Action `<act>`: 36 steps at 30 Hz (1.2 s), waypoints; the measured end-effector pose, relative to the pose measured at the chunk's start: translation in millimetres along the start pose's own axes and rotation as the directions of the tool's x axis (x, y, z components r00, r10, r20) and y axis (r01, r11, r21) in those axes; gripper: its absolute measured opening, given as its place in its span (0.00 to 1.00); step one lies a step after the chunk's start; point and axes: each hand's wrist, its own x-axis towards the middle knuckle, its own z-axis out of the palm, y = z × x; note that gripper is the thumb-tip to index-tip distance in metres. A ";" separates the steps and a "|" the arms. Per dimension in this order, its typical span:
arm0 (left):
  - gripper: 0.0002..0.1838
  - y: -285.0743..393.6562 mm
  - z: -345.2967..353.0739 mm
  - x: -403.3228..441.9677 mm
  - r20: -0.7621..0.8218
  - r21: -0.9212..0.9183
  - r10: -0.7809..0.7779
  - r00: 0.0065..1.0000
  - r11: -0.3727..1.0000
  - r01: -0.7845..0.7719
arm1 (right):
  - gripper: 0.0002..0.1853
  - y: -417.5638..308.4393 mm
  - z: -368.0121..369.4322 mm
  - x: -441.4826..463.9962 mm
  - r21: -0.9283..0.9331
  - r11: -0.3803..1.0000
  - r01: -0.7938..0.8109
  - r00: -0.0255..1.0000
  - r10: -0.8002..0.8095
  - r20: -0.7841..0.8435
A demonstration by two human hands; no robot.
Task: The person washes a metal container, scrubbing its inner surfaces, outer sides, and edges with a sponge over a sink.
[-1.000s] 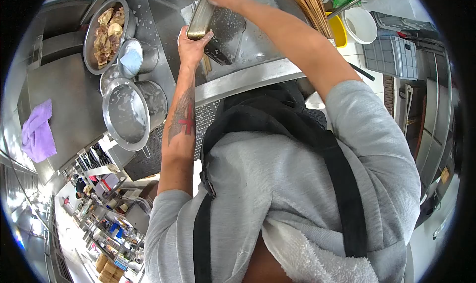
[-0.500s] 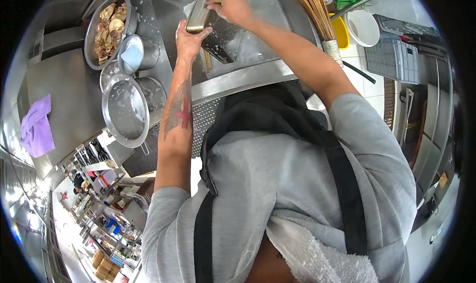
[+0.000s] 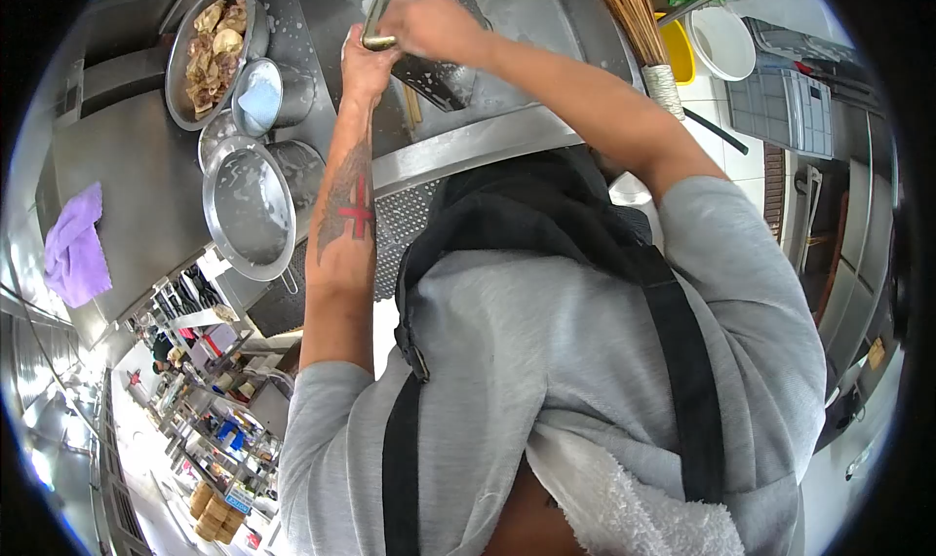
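Over the sink (image 3: 522,30), my left hand (image 3: 365,67) is closed around the near end of a long, shallow rectangular pan (image 3: 380,42), which is tilted and partly cut off by the top of the view. Against the pan's inner side my right hand (image 3: 429,25) is curled and blurred by motion. What its fingers hold, if anything, is hidden. Beneath the hands a dark, wet rectangular piece (image 3: 439,86) lies in the sink. Thin wooden sticks (image 3: 411,106) rest beside it.
Left of the sink stand a bowl of brown food pieces (image 3: 216,54), a metal pot with something pale blue (image 3: 260,101) and a large steel pot (image 3: 249,210). A purple cloth (image 3: 76,249) lies farther left. A bamboo brush (image 3: 634,30) leans at right, near a white bucket (image 3: 721,44).
My right hand has moved left and slightly down along the pan, toward my left hand. The pan's near end has risen a little. My left hand keeps its hold.
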 end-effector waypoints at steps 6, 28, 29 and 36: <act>0.22 2.8 5.3 -7.2 0.007 0.104 -0.023 1.000 0.994 0.022 | 0.12 22.2 -5.9 26.8 -0.260 0.966 0.019 0.968 0.047 0.246; 0.20 -1.0 -4.6 -41.3 -0.036 0.027 -0.106 0.994 0.994 0.107 | 0.14 59.9 -4.7 40.5 -0.326 0.945 -0.008 0.989 0.055 0.134; 0.20 2.2 -3.9 -40.4 -0.028 0.032 -0.095 0.995 0.995 0.096 | 0.17 64.1 -3.9 46.4 -0.405 0.911 0.074 0.989 -0.015 0.147; 0.28 -35.5 -11.6 -23.2 -0.212 -0.281 -0.179 0.961 0.953 0.116 | 0.20 17.6 11.7 28.2 0.063 0.961 -0.269 0.956 0.260 0.134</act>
